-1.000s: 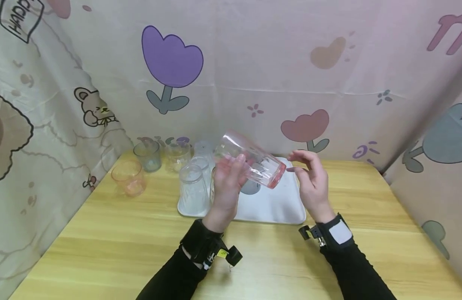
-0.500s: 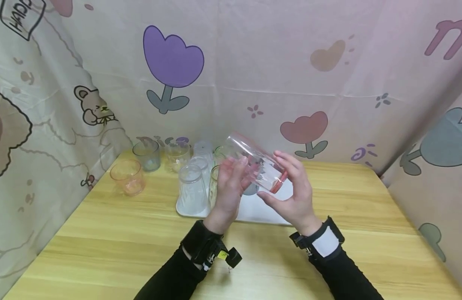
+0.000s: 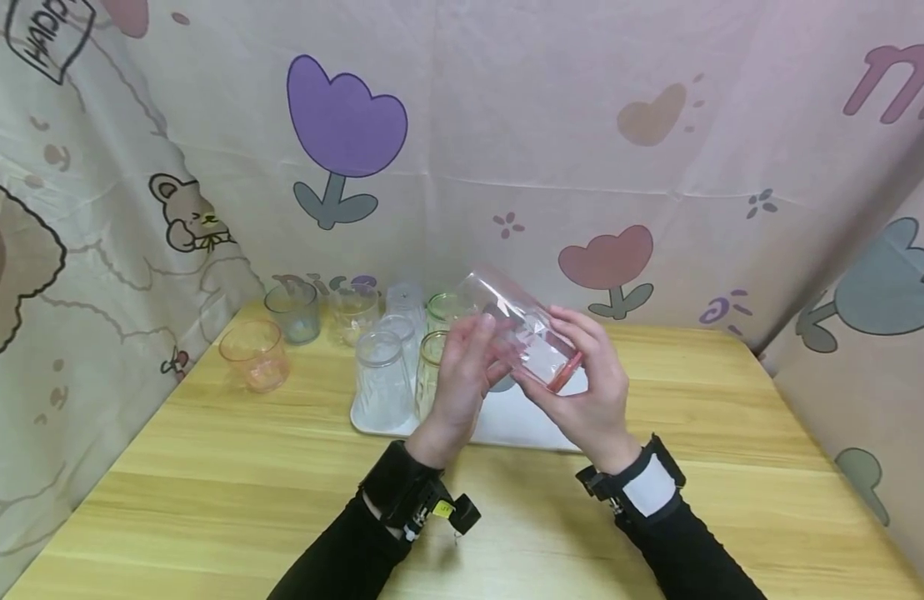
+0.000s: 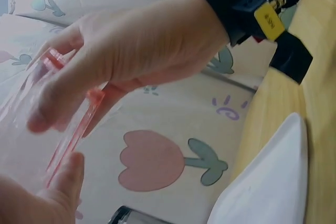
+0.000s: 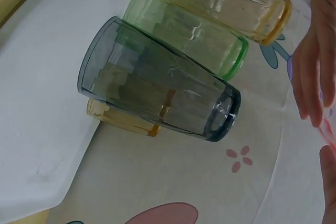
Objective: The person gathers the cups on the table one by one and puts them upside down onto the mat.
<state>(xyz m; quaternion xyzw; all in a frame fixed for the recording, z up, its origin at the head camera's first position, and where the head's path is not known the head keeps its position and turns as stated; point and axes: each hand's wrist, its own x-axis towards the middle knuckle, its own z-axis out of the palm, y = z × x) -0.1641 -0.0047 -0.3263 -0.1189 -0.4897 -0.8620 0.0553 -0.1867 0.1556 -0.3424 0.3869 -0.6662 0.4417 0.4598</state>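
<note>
I hold a clear, pink-tinted glass (image 3: pixel 517 329) tilted in the air above the white tray (image 3: pixel 506 425), its pink rim toward the right. My left hand (image 3: pixel 476 346) grips its body from the left side. My right hand (image 3: pixel 581 367) wraps round the rim end, fingers on top and thumb below. In the left wrist view the right hand (image 4: pixel 142 51) lies across the pink glass (image 4: pixel 31 114), with a left fingertip low on the left.
Several upturned glasses stand on the tray's left part: clear (image 3: pixel 382 375), yellow (image 3: pixel 432 358), green (image 3: pixel 442 310), and a grey one (image 5: pixel 157 103). Off the tray stand an orange glass (image 3: pixel 253 354) and a blue-grey one (image 3: pixel 295 310). Printed curtains close off the back and sides.
My right hand came in from the right and took hold of the glass's rim end. The left hand has kept its grip, and the glass has stayed tilted in about the same place.
</note>
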